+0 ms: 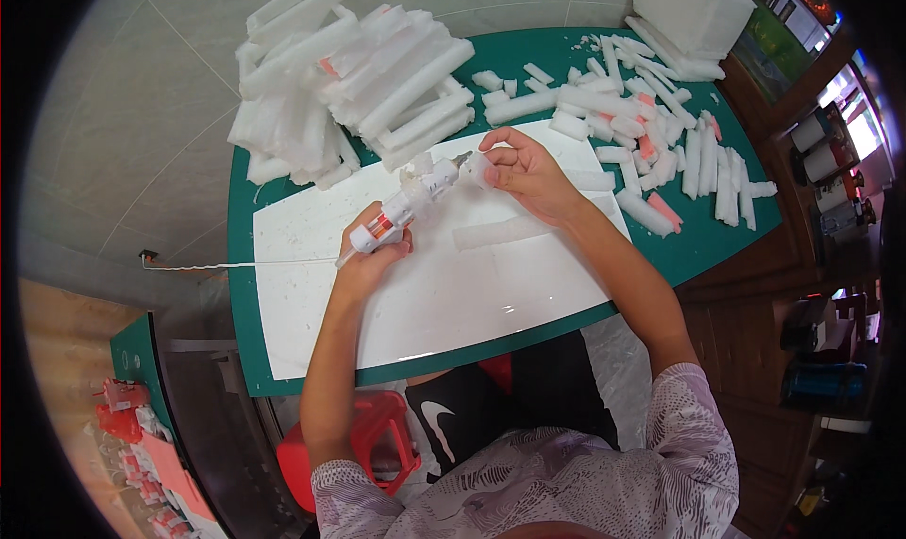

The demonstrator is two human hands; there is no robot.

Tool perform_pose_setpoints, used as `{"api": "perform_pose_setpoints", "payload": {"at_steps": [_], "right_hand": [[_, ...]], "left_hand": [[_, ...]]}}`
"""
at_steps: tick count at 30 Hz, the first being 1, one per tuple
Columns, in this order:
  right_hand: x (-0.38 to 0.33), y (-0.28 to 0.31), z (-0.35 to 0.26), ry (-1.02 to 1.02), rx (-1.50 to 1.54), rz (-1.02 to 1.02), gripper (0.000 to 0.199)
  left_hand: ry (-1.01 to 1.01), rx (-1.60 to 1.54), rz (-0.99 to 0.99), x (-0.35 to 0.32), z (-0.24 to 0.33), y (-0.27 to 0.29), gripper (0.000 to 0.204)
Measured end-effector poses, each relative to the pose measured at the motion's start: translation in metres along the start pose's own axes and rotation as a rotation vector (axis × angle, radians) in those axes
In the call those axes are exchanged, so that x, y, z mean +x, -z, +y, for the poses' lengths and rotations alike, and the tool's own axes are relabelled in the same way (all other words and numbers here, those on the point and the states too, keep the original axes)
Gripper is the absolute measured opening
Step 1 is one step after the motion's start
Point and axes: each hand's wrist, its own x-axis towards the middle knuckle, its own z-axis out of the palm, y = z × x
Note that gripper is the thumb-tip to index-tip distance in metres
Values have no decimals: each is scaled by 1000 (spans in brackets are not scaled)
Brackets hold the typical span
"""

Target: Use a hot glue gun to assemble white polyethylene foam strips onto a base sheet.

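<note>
Shirt (538, 482) nearest the camera, dark shorts (557, 388) past it, red stool (387, 421) to the left under the table edge. Left hand (382, 248) is wrapped around the handle of a white tool (415, 197), likely a glue gun, aimed up and right over the white board (444, 322). Right hand (530, 173) pinches a small foam piece (478, 171) at the nozzle (461, 160); touching or just beside, cannot tell. Trigger finger hidden, so squeeze unknown.

To do this well: the left grip should stay steady and let the right hand place the piece against the tip. Fingertips look close to the nozzle; if it is hot, a hold farther back on the piece is safer. Short contact probably suits foam, which could melt. Glue, if any, should go on thin and even.

One loose strip (500, 232) lies on the board, below the right hand; best not to drip on it. White cord (245, 265) runs left to the socket (148, 256); slack matters when turning the tool. Farther off on the green table (243, 331): long foam stack (368, 86) left, short bits (642, 124) right, foam block (694, 10) at the far right corner.
</note>
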Motion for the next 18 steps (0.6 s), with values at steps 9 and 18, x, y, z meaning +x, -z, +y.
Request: {"api": "perform_pose_setpoints", "payload": {"at_steps": [9, 18], "right_hand": [[1, 2, 3, 28, -24, 47, 33], [1, 1, 7, 51, -34, 98, 33]], "left_hand": [[-88, 201, -10, -1, -1, -1, 24], [-168, 369, -13, 0, 2, -6, 34]]}}
